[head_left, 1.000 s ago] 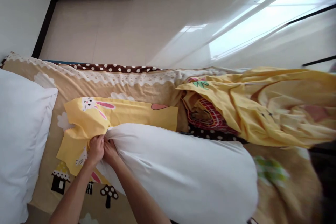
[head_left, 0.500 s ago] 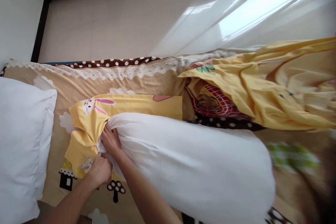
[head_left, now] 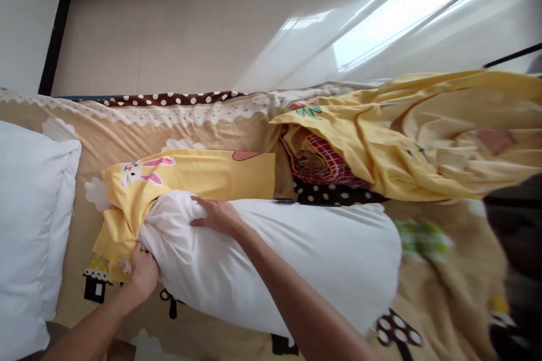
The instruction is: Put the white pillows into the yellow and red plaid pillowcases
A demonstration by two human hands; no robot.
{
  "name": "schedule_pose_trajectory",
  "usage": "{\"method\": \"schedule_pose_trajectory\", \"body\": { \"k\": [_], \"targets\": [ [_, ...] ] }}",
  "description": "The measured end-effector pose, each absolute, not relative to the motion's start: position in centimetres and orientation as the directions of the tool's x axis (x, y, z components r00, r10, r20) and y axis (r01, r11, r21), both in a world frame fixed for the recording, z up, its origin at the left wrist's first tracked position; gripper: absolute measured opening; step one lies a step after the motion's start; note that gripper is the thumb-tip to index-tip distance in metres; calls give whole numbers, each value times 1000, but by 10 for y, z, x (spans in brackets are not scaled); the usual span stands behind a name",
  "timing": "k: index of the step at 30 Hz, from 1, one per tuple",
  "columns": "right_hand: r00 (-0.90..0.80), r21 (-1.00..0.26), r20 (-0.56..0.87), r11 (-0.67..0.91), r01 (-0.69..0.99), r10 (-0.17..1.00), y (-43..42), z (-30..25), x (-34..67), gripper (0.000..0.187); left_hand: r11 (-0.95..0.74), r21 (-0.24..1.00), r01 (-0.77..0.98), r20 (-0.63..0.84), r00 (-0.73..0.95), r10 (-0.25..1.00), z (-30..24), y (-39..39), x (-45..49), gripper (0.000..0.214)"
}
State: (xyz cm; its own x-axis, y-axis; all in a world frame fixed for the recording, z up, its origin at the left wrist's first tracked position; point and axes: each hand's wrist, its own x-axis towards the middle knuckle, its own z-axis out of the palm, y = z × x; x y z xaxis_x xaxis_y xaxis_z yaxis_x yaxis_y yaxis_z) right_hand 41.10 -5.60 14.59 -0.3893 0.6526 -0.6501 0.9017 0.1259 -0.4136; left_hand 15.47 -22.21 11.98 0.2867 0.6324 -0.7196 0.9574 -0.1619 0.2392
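Observation:
A long white pillow [head_left: 275, 262] lies across the bed. Its left end sits in the mouth of a yellow pillowcase [head_left: 190, 172] printed with a rabbit. My left hand [head_left: 144, 273] is closed on the near edge of the pillowcase, under the pillow's end. My right hand [head_left: 218, 215] lies flat on top of the pillow, fingers spread toward the case.
The bed sheet [head_left: 199, 124] is tan with cartoon houses and a brown dotted border. Another white pillow [head_left: 29, 225] lies at the left. A crumpled yellow quilt [head_left: 427, 135] is heaped at the right. Beyond the bed is pale tiled floor [head_left: 190, 28].
My left hand has dropped to the near edge of the pillowcase. My right hand has left the pillow's end and moved right, flattening on top. The pillow end now looks bunched.

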Motion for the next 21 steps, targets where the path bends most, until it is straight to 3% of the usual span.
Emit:
{"method": "schedule_pose_trajectory", "body": {
  "k": [4,6,10,12,14,18,21],
  "targets": [
    [-488,-396,-648,289,872,585,-84,165,378,73,-351,102,931,-606,338,720,129,-181,159,24],
    [-511,-382,-634,338,860,581,-96,175,371,74,-414,43,909,-522,374,767,133,-155,161,36],
    [-546,-389,-615,383,838,569,-108,183,362,65,-436,151,887,-378,460,804,139,-114,163,68],
    [-562,-406,-611,390,827,557,-110,182,355,60,-470,184,863,-338,504,795,144,-99,161,74],
    [-575,-423,-607,390,818,548,-109,178,348,58,-493,121,862,-330,503,799,149,-85,160,70],
    [-592,-448,-592,388,806,547,-105,174,341,54,-547,-128,827,-352,478,805,155,-60,167,55],
    [-599,-454,-577,392,800,555,-103,173,344,49,-539,-161,827,-354,461,813,158,-50,176,45]
  ]
}}
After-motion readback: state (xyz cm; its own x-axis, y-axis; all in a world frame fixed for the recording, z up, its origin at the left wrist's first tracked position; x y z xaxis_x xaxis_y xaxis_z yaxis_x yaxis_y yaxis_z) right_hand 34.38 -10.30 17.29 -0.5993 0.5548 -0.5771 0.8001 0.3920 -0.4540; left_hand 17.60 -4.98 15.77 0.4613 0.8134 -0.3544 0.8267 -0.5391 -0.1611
